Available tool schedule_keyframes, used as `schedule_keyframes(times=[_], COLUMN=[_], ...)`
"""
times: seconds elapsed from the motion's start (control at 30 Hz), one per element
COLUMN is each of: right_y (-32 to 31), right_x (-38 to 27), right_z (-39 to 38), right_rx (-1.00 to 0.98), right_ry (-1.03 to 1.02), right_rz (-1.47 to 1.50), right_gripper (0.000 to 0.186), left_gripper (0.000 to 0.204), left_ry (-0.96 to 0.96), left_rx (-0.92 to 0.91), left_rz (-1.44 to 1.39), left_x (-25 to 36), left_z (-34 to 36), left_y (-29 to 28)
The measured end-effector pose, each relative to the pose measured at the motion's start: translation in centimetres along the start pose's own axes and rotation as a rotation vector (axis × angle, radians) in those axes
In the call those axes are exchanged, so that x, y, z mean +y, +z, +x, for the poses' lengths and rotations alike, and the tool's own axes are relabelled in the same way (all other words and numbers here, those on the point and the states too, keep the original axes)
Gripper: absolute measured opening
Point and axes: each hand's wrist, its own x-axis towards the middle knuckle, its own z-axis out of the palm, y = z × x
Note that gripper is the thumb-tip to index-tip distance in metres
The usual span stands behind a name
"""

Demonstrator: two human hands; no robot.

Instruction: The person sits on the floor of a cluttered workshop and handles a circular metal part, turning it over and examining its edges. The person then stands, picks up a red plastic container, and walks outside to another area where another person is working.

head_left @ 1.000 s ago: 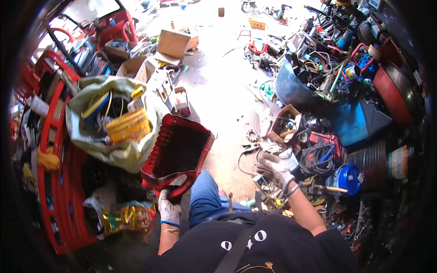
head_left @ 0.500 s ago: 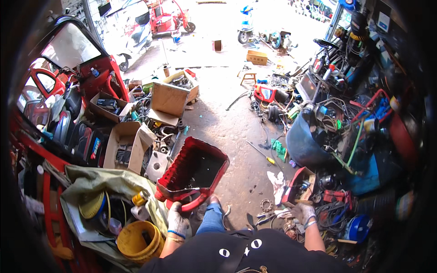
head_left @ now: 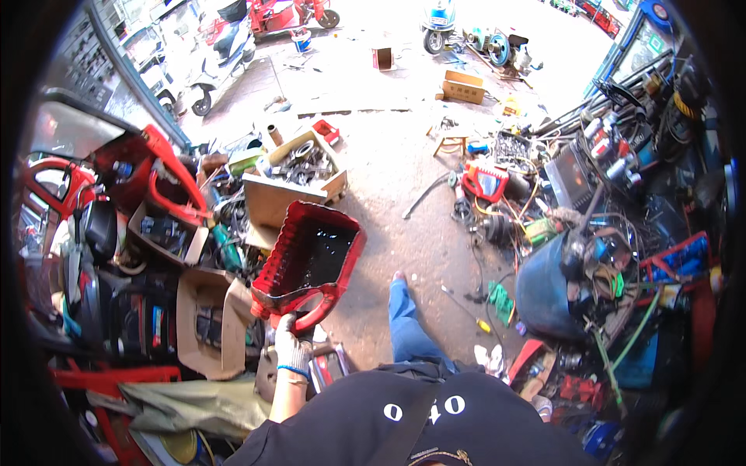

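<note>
My gloved left hand [head_left: 287,340] grips the handle of a red plastic jug [head_left: 272,272] with its top cut away and dark, glinting liquid inside. The jug is held out over the clutter at left, beside a cardboard box [head_left: 190,318] of parts. My gloved right hand [head_left: 542,406] is low at the right, mostly hidden behind my body, so its fingers cannot be made out. Near it a screwdriver with a yellow handle [head_left: 482,324] and a green cloth [head_left: 500,304] lie on the floor.
A floor path [head_left: 412,241] runs between heaps of parts, past a wooden stool [head_left: 451,144], toward bright pavement with scooters [head_left: 437,35] and a red three-wheeler [head_left: 284,17]. Left are red vehicle panels [head_left: 171,175] and a wooden box [head_left: 264,202]; right, a large blue tub [head_left: 544,287].
My leg has stepped forward and the view has advanced toward the bright opening. The jug stays in my left hand. My right hand has dropped mostly out of sight.
</note>
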Motion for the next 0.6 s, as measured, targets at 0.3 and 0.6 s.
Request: schedule_keyframes(times=[0.3, 0.6], right_y=[-39.1, -73.6], right_x=[12.2, 18.6], right_z=[25.6, 50.7], right_rx=[0.384, 0.543], right_ry=[0.445, 0.166], right_rz=[1.874, 2.393], right_gripper=[0.02, 0.026], left_gripper=[0.038, 0.027], left_ry=[0.054, 0.262], left_rx=[0.084, 0.139], left_rz=[0.068, 0.028], left_x=[1.4, 2.4], left_z=[17.1, 39.4], left_y=[20.5, 39.1])
